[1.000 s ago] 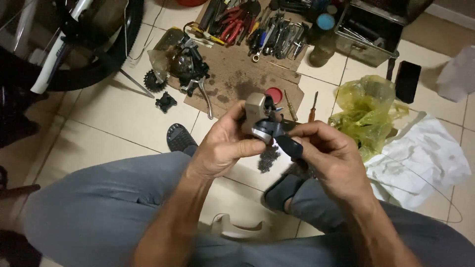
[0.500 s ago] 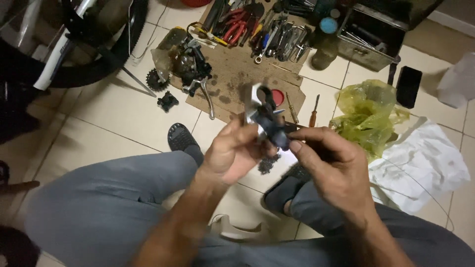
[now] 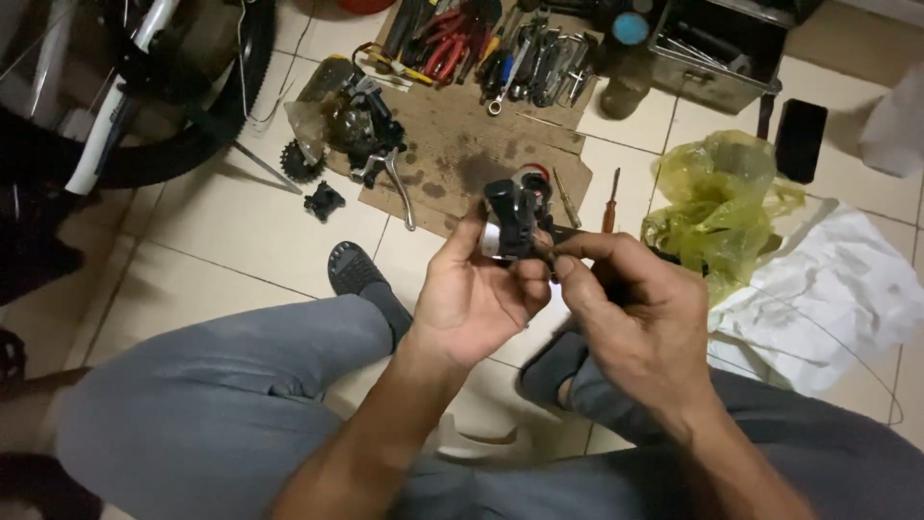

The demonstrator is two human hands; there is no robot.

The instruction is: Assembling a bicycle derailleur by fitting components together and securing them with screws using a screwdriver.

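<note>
My left hand (image 3: 474, 294) grips a small black bicycle part (image 3: 510, 217), a shifter-like housing with a pale patch on its side, and holds it upright above my knees. My right hand (image 3: 640, 318) pinches the part's right side with thumb and forefinger; what lies between those fingertips is too small to make out. Both hands meet over the tiled floor between my legs. The part's lower half is hidden by my fingers.
A stained cardboard sheet (image 3: 452, 159) carries greasy black parts (image 3: 361, 130), a brake lever (image 3: 399, 188) and screwdrivers (image 3: 608, 197). Pliers and wrenches (image 3: 481, 43) lie beyond, beside a metal toolbox (image 3: 731, 53). A yellow plastic bag (image 3: 717, 197), white cloth (image 3: 828, 289), black phone (image 3: 801, 140) and bicycle wheel (image 3: 164, 96) surround me.
The black part has been turned from lying across my fingers to standing upright. Both hands rose slightly and my right fingers shifted to its right side.
</note>
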